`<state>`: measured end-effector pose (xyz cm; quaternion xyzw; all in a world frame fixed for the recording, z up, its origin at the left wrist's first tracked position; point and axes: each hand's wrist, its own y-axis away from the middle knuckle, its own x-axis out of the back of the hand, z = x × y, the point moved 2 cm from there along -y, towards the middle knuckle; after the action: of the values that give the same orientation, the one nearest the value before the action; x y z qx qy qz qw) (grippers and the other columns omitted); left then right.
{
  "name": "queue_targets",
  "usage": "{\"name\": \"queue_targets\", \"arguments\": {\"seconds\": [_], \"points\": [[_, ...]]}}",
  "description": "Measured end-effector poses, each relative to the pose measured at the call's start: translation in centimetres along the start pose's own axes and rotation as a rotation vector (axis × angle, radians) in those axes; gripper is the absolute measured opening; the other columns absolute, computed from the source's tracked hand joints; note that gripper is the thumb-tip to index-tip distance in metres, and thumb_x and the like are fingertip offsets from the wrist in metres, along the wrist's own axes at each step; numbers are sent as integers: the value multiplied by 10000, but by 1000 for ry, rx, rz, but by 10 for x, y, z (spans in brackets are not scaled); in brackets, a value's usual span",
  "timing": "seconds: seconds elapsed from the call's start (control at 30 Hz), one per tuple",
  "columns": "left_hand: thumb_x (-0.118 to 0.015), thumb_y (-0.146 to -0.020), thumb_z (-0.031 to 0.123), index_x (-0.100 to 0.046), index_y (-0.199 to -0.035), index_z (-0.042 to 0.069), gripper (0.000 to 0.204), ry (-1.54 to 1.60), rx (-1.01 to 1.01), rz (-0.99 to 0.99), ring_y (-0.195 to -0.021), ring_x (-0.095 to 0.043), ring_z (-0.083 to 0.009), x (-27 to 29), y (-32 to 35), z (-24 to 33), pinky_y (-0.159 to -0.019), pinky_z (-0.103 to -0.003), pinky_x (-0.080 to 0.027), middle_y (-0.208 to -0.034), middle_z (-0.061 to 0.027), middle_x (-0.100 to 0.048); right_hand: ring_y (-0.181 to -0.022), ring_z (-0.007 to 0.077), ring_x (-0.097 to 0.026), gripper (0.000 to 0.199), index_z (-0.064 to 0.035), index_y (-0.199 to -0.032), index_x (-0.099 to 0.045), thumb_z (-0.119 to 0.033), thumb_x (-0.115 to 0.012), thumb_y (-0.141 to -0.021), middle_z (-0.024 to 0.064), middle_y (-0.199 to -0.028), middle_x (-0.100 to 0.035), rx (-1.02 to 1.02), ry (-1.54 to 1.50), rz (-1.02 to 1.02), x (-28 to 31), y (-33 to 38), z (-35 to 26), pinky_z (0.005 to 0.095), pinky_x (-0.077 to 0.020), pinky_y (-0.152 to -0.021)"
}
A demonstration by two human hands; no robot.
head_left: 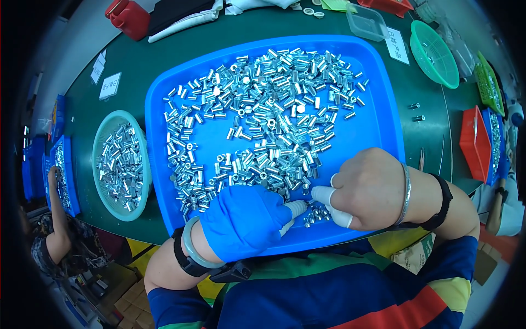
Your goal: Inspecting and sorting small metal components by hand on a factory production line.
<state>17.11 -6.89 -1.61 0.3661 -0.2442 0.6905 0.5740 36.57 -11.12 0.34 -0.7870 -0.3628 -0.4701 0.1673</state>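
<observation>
A large blue tray (pixel 386 126) in front of me holds a spread of small silvery cylindrical metal nuts (pixel 268 104), some showing an open bore. My left hand (pixel 244 219), in a blue covering with white finger cots, is over the near part of the tray. Its visible fingertips point right and close together; the glove hides the others. My right hand (pixel 364 192), bare but for white finger cots, is curled opposite it, fingertips low among the nuts. What either hand pinches is hidden. Several nuts (pixel 316 215) lie between the hands, beside the tray's near wall.
A pale green basket (pixel 104 205) full of the same nuts stands left of the tray. On the right are two loose nuts (pixel 418 118), a green basket (pixel 435 52) and a red bin (pixel 474 143). At far left another person's hand (pixel 53 174) reaches to a blue tray (pixel 67 178).
</observation>
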Motion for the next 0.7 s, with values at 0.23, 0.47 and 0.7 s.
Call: {"name": "queue_targets", "arguments": {"seconds": [0.23, 0.47, 0.7], "points": [[-519, -834, 153, -594, -1180, 126, 355, -24, -1, -42, -502, -553, -258, 0, -3, 2, -434, -376, -415, -588, -106, -538, -522, 237, -541, 88, -102, -662, -624, -185, -652, -658, 35, -571, -503, -33, 20, 22, -1, 3, 1, 376, -402, -457], [-611, -781, 152, -640, -1116, 149, 336, -71, -9, 31, -465, -543, -239, 1, -6, 4, -416, -351, -415, -546, -84, -528, -520, 243, -544, 101, -94, -626, -604, -176, -646, -669, 43, -559, -504, -81, 1, 39, 5, 12, 6, 376, -409, -458], [-678, -752, 173, -668, -1030, 130, 281, -42, 82, 169, -467, -546, -233, 9, -1, 2, -422, -344, -417, -546, -74, -537, -540, 243, -559, 86, -94, -652, -614, -170, -645, -678, 42, -575, -523, -117, 16, 59, 7, 17, 10, 371, -420, -463]]}}
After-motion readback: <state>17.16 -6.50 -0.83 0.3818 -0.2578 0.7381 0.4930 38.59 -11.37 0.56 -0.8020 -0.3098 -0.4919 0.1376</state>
